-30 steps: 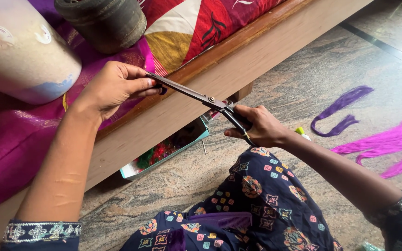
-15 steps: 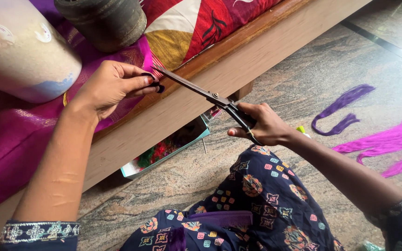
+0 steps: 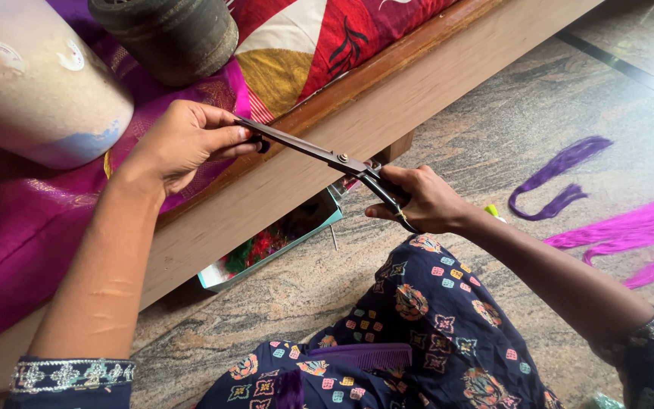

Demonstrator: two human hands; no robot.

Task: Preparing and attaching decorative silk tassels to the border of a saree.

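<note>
**Scissors held over the bed edge, both hands on them**

Landmark: long wooden bed rail (image 3: 387, 129), running diagonally across the view.

- Right hand (image 3: 418, 201) is just below the rail, fingers closed through the handles of the long dark metal scissors (image 3: 319, 154). Firm grip.
- Left hand (image 3: 183, 140) sits above the rail, over the magenta fabric (image 3: 17, 250). Fingertips pinch narrow at the scissor blade tips; can't tell whether anything is between them.
- Scissors span the rail, blades together, tips up-left, handles down-right.
- Above the rail: red, yellow and white patterned bedcover (image 3: 319, 45), a pale cylinder with chipped paint (image 3: 32, 83), and a dark thread cone (image 3: 168, 34) beside it.
- Under the rail: teal-edged box of coloured scraps (image 3: 274, 242), partly tucked beneath.
- Below the rail: mottled grey-brown stone floor (image 3: 493, 121). Purple thread bundle (image 3: 562, 170) and pink thread bundle (image 3: 637, 231) lie on it, well apart from the rail.
- Nearest the camera: a purple comb (image 3: 365, 354) rests on the person's dark floral-print lap.
</note>
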